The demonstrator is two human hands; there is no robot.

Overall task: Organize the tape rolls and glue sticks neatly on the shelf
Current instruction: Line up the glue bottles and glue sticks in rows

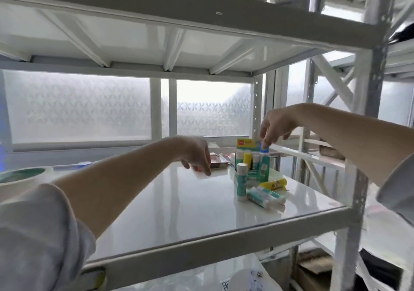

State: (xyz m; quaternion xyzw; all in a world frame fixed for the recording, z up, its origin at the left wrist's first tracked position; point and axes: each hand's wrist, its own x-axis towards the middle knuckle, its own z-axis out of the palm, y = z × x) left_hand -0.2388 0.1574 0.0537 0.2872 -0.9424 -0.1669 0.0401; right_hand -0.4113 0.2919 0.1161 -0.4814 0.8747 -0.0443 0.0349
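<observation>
A glossy white shelf in a white metal rack, with frosted patterned windows behind, holds the work. Nearest on the left edge sits a big tape roll. To the right, teal-and-white glue sticks lying down form a loose heap with a yellow glue stick beside them, and one upright glue stick just in front. The left hand hovers relaxed, fingers hanging, holding nothing. Farther back the right hand pinches the blue cap of a tall glue stick among the standing group (a packaged set stands behind). Best to lower it straight, seat the base flat beside its neighbours, then release gently so none topple.
</observation>
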